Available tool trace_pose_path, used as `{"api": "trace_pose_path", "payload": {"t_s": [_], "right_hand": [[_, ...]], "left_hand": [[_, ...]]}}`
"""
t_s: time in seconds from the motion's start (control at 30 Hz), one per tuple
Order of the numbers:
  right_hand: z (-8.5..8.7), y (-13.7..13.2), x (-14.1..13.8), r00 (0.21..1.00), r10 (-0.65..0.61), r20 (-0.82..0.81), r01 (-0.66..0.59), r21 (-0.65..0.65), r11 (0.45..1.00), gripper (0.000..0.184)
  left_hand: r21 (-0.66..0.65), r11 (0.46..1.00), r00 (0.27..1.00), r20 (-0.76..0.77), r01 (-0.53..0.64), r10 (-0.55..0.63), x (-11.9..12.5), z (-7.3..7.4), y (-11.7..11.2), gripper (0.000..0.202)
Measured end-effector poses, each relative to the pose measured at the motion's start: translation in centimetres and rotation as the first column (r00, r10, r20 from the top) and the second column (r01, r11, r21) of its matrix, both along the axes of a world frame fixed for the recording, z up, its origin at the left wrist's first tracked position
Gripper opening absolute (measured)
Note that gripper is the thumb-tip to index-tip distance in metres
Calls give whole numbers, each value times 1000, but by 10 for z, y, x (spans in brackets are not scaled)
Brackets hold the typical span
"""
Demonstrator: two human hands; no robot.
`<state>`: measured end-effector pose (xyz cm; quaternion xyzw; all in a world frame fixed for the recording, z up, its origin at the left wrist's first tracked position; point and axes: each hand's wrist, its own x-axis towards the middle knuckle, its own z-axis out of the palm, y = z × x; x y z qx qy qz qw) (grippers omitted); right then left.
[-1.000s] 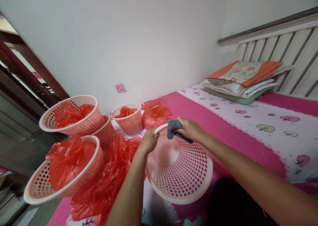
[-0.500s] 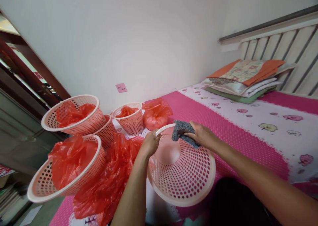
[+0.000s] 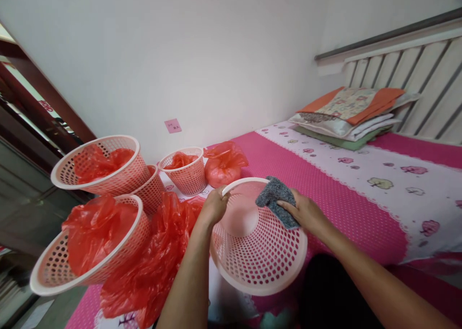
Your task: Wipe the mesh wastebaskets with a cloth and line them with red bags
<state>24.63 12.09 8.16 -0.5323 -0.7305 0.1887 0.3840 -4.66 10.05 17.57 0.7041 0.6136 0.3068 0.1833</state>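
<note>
Held article: a pale pink, round, perforated plastic basket (image 3: 265,254), in the lower centre of the frame, tilted so that its mouth faces the camera and its solid round base shows inside.

Left hand (image 3: 215,206): closed on the rim, gripping it at the basket's upper left. Right hand (image 3: 306,211): closed on a dark grey speckled cloth (image 3: 279,201), which lies against the rim at the basket's upper right. Whether the right fingers also touch the plastic cannot be told.

Adjacent items, left of the frame: a wide pink perforated basket (image 3: 54,266) at lower left, tilted, containing a crumpled translucent red plastic bag (image 3: 97,232); above it, a second wide pink basket (image 3: 124,177), also holding red plastic; partly hidden beneath that, a smaller pink basket (image 3: 153,194). A loose heap of red plastic film (image 3: 155,266) lies between the lower-left basket and the left forearm.

Centre of the frame, beyond the hands: an upright pink basket (image 3: 189,177) with red plastic inside, just beside a bulging red plastic bag (image 3: 224,167).

Supporting surface: a bed cover (image 3: 325,189) in dotted magenta and white tree print. Upper right: a stack of folded textiles (image 3: 355,112), orange-and-floral on top, green at the bottom.
</note>
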Motion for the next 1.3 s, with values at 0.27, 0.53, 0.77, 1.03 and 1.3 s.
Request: {"api": "trace_pose_path", "payload": {"t_s": [0.27,0.53,0.77,1.03,1.3], "right_hand": [[-43,-32,2,976,-157,-151,130,-175,976,45],[-65,-63,-1,921,-231,-313,128,-315,940,46],[-88,-98,-18,789,-234,-568,1,-379,925,47],[-93,-111,-7,668,-273,-692,-222,-535,815,62],[-80,-75,24,608,-253,-752,-316,-523,792,62]], "left_hand": [[4,1000,1000,-12,-25,25,-2,2,0,22],[1,999,998,-55,-33,33,4,4,3,22],[3,1000,998,-58,-14,14,8,8,8,23],[-5,1000,997,-70,-26,26,5,6,12,25],[4,996,995,-57,-87,87,-2,-1,14,26]]}}
